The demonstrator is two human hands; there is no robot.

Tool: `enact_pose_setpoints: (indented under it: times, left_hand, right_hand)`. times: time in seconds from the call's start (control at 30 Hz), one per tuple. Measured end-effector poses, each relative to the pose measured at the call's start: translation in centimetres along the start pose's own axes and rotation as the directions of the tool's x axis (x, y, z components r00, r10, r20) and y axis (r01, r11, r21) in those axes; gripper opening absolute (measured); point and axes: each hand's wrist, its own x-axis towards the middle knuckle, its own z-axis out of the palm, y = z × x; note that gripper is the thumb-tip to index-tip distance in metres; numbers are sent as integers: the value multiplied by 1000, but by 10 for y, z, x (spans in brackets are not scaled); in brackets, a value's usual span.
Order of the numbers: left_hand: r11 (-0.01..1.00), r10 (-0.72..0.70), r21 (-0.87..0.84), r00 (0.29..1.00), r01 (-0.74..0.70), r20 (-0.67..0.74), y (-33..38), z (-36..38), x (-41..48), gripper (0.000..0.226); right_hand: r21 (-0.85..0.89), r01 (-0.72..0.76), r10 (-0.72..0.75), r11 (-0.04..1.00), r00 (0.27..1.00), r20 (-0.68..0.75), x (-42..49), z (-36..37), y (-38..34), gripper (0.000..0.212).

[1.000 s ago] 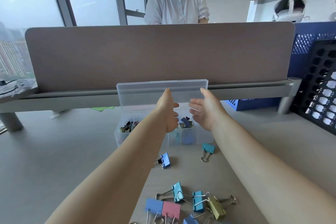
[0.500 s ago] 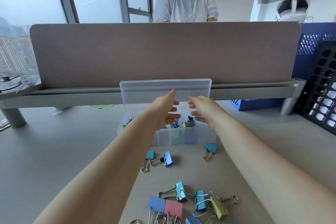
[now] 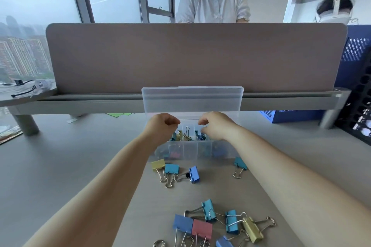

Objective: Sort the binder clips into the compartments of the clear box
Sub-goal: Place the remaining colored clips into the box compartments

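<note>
Over the clear box (image 3: 192,151), its lid (image 3: 192,100) standing upright so the compartments are reachable, the left hand (image 3: 161,128) and right hand (image 3: 217,126) are hovering, both curled downward, pinching anything or not I cannot tell, while loose binder clips (image 3: 193,174) are lying on the desk (image 3: 80,166) just beside it.

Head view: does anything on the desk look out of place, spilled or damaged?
Nothing stands out. The clear box sits level with its lid standing open, and the binder clips scattered on the desk in front of it are simply the ones not yet sorted. No damage shows.
</note>
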Motion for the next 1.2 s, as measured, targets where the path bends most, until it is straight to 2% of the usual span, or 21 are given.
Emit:
enact_pose_setpoints:
  times: [0.17,0.3,0.37,0.43,0.5,0.53,0.63,0.77,0.8,0.9,0.97,1.07,1.2]
  left_hand:
    - [994,0,-107,999,-4,-35,-4,-2,-2,19]
    - [998,9,-61,1000,-10,-20,-5,-1,-1,19]
    - [1000,12,-28,1000,-13,-20,-6,1,0,18]
    - [1000,15,-18,1000,-16,-20,-7,3,0,17]
    - [1000,20,-23,1000,-20,-21,-7,3,0,18]
    - [999,20,-29,1000,-20,-21,-7,2,0,18]
    - [999,24,-23,1000,-24,-19,-6,2,-1,19]
    - [999,47,11,999,-47,-21,-6,2,-1,19]
    - [999,53,11,998,-53,-29,-6,2,-1,19]
    - [997,79,9,994,-78,-70,-9,-1,-1,20]
    - [992,113,65,990,-107,-85,-16,-4,-1,19]
    - [968,127,224,990,-112,-55,-26,-7,1,15]
    - [922,138,370,990,-113,-41,-28,-3,-1,21]
  right_hand:
    - [-142,12,-9,990,1000,22,7,12,-1,40]
    - [-167,54,-46,984,998,49,8,9,-3,34]
    - [-147,81,-75,986,996,46,6,7,-2,30]
    - [-41,99,-98,994,994,40,1,2,-2,25]
    - [51,104,-108,993,990,86,-6,-7,-7,18]
    - [44,104,-109,994,985,133,-9,-11,-10,20]
    - [-135,118,-81,984,965,251,-9,-19,-22,31]
    - [-422,115,-3,899,967,255,3,-19,-32,44]
    - [-452,119,8,884,963,270,5,-18,-32,43]
    - [-393,134,-4,910,950,314,7,-15,-30,27]
    - [-349,118,-1,930,949,316,6,-16,-26,21]
    - [-357,98,32,929,939,343,6,-18,-25,50]
    - [-428,104,38,898,950,310,11,-4,-25,40]
